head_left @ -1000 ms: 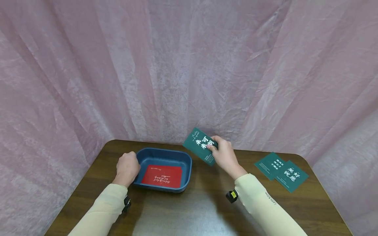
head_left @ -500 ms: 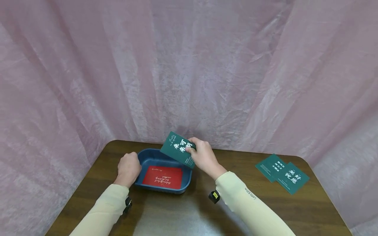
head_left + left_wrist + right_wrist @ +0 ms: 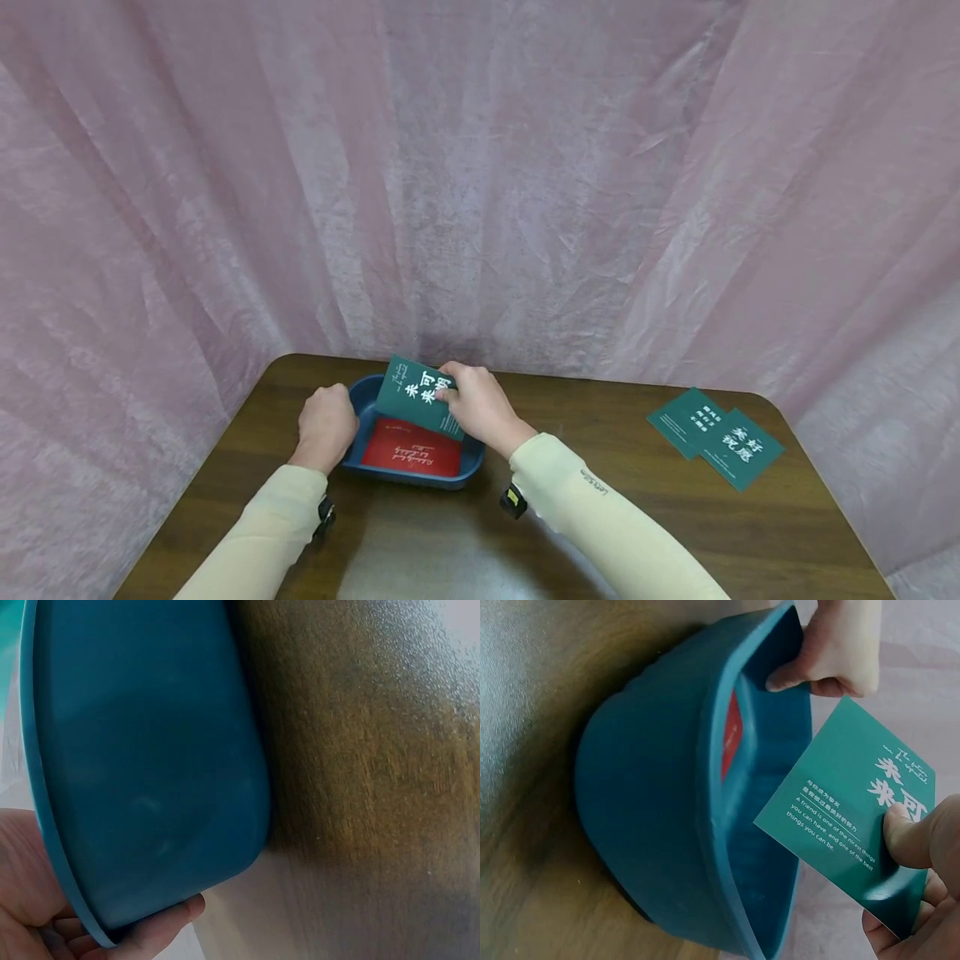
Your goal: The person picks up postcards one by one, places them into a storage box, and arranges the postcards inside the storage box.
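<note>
A blue plastic basin point(image 3: 468, 471) stands on the table, and a red card point(image 3: 408, 454) with white script lies inside it. My left hand point(image 3: 326, 427) grips the basin's left rim, thumb inside and fingers outside, as the right wrist view shows. Between thumb and fingers, my right hand point(image 3: 483, 407) pinches a green card point(image 3: 408, 400) with white lettering. That card is tilted over the basin, hiding part of the red card and the far rim. In the right wrist view the green card point(image 3: 832, 802) is apart from the basin floor.
Two more green cards overlap at the table's right: one card point(image 3: 678, 421) partly under another card point(image 3: 742, 467). The brown wooden table point(image 3: 600, 467) has rounded far corners. Behind it hangs a pink curtain point(image 3: 480, 183).
My right hand has carried the green card leftward from beside the basin to over it, and slightly lower. My left hand has stayed on the rim.
</note>
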Action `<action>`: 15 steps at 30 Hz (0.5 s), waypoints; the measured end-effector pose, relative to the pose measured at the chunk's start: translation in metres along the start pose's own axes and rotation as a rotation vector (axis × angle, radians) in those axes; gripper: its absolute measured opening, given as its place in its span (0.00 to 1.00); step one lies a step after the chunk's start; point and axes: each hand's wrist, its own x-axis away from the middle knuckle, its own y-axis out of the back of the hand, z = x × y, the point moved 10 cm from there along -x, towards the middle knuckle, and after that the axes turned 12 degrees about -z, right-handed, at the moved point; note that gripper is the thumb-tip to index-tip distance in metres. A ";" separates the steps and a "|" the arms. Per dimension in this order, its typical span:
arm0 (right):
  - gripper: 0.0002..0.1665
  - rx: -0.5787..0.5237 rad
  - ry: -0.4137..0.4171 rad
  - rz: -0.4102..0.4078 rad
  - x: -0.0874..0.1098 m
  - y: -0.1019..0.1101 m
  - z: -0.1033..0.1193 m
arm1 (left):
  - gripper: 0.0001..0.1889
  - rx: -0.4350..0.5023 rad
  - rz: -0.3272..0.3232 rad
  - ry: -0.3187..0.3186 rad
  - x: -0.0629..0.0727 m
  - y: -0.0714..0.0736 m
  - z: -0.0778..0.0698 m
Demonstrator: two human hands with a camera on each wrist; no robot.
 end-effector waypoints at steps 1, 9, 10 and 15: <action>0.19 0.005 0.000 0.007 0.000 -0.003 0.000 | 0.11 -0.002 0.000 -0.001 0.000 0.000 0.000; 0.18 0.015 -0.026 0.086 0.001 -0.025 -0.001 | 0.12 -0.018 0.028 0.025 -0.001 -0.003 0.002; 0.18 0.015 -0.029 0.096 0.001 -0.027 -0.001 | 0.11 -0.018 0.029 0.026 0.000 -0.003 0.002; 0.20 0.059 0.000 0.140 0.003 -0.039 0.000 | 0.11 -0.009 0.016 0.015 0.001 -0.001 0.000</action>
